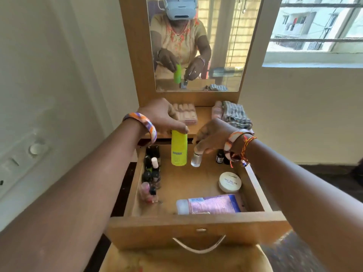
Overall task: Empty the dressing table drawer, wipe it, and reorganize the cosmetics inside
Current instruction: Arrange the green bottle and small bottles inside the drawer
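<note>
The left hand (167,116), a striped orange-and-purple bangle on its wrist, grips the top of a tall lime-yellow plastic bottle (179,150) from above, fingers curled round the cap, holding it upright at the back of the open wooden drawer (196,224). Just beside it, the right hand (214,136), wearing a patterned bangle and a red-and-yellow thread, pinches the cap of a small clear glass bottle (196,160) that stands upright on the drawer floor. A small dark bottle (220,156) stands near the back right corner, partly hidden by the right wrist. A cluster of nail polish bottles (151,173), dark, pale and pink, runs along the left wall of the drawer. A round white jar labelled "nail polish" (229,182) sits by the right wall, and a pink-and-blue tube with a white cap (210,206) lies on its side against the drawer front, above a curved metal handle (199,246). On the wooden surface (204,116) behind the drawer rest a flat pink case (186,114) and a folded grey striped cloth (234,114). The mirror (222,55) above reflects both hands at work
</note>
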